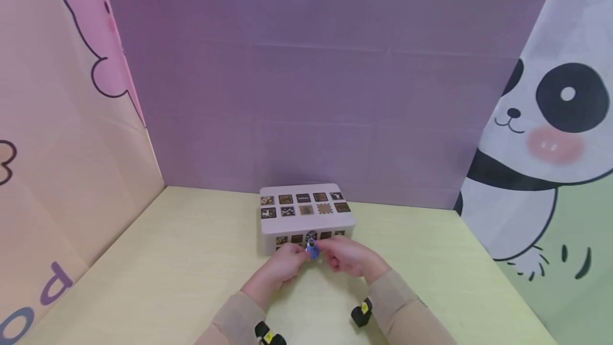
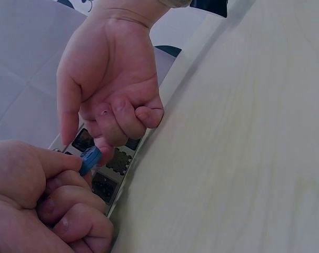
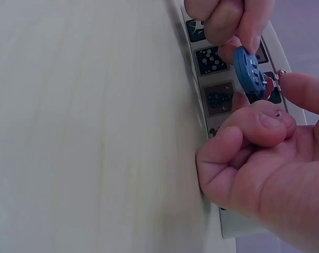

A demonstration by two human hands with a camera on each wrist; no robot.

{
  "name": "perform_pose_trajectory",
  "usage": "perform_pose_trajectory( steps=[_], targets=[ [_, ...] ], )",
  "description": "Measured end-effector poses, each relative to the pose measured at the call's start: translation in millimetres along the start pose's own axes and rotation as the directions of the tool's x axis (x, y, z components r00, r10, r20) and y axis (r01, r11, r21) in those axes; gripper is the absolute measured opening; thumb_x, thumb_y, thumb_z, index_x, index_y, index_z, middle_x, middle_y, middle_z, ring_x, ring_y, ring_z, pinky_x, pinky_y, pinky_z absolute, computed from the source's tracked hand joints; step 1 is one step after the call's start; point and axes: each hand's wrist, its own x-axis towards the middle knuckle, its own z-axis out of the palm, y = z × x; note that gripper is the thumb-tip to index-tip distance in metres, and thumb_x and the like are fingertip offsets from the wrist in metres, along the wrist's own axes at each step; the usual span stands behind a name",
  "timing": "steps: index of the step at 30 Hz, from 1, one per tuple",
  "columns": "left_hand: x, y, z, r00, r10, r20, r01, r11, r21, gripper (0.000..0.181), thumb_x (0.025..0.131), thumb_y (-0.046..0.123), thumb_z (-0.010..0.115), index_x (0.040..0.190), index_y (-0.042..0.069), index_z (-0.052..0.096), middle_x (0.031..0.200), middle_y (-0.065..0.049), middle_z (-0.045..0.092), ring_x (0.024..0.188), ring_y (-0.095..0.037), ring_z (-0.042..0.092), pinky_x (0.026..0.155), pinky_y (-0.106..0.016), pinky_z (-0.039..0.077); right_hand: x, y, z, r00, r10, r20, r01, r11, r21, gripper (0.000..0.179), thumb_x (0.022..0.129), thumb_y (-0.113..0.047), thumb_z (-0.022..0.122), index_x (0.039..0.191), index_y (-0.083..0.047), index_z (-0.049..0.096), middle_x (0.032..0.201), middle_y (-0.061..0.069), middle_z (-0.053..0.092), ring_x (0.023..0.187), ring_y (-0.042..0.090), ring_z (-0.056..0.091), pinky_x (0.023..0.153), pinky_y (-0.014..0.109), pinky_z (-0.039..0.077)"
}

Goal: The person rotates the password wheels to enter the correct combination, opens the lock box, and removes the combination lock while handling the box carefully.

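Observation:
A blue combination padlock (image 3: 249, 72) with number dials hangs at the metal clasp (image 3: 277, 83) on the front of a pale box (image 1: 306, 222) printed with small dark pictures. My left hand (image 1: 287, 261) pinches the padlock's body between thumb and forefinger, its other fingers curled. From the other side comes my right hand (image 1: 348, 255): its thumb is right at the clasp, its forefinger tip against the padlock, and the remaining fingers are curled into the palm. Part of the padlock's shackle is hidden. The lid of the box is down.
The box stands on a pale wooden table (image 1: 191, 249), near a purple cloth wall (image 1: 316, 95) at the back. Printed side panels rise left and right, the right one with a panda (image 1: 527, 132). Each wrist bears a small black camera (image 1: 361, 313).

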Motion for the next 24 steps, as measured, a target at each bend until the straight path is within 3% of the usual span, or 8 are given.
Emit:
perform_pose_trajectory(
  steps=[12, 24],
  targets=[
    [-1.4, 0.4, 1.4, 1.0, 0.0, -0.007, 0.001, 1.0, 0.007, 0.022, 0.102, 0.013, 0.058, 0.106, -0.004, 0.069, 0.058, 0.008, 0.04, 0.044, -0.006, 0.031, 0.039, -0.02, 0.027, -6.7, 4, -14, 1.0, -0.016, 0.003, 0.016, 0.998, -0.058, 0.03, 0.103, -0.026, 0.057, 0.112, 0.002, 0.063, 0.072, -0.004, 0.041, 0.06, 0.01, 0.033, 0.056, 0.022, 0.031],
    [-2.6, 1.1, 1.3, 1.0, 0.002, -0.008, -0.002, 1.0, 0.003, 0.022, 0.102, 0.013, 0.057, 0.107, -0.005, 0.069, 0.058, 0.008, 0.04, 0.043, -0.005, 0.031, 0.039, -0.02, 0.027, -9.5, 2, -12, 0.999, -0.043, 0.026, 0.044, 0.997, -0.062, 0.025, 0.101, -0.02, 0.059, 0.112, 0.001, 0.068, 0.067, -0.003, 0.038, 0.059, 0.012, 0.033, 0.057, 0.024, 0.03]
  ],
)
